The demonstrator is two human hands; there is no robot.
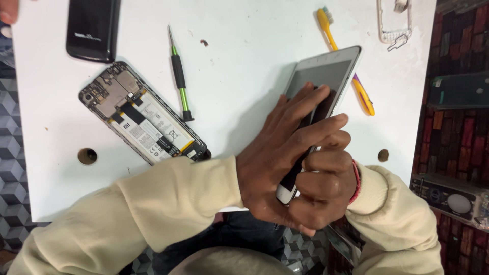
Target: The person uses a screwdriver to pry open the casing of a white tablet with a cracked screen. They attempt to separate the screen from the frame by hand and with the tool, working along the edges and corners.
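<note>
both hands grip a white phone (pixel 326 71) with a dark screen, held tilted above the near edge of the white table (pixel 244 61). the left hand (pixel 285 147) lies over the screen, fingers spread flat and curled round the far edge. the right hand (pixel 326 186) is closed in a fist round the phone's lower end, a red band at its wrist. an opened phone (pixel 140 114) with its battery bare lies to the left, a green screwdriver (pixel 179 76) beside it, a black cover (pixel 93 28) above. a yellow toothbrush (pixel 346 61) lies partly behind the held phone; a white frame (pixel 395 23) sits at the far edge
</note>
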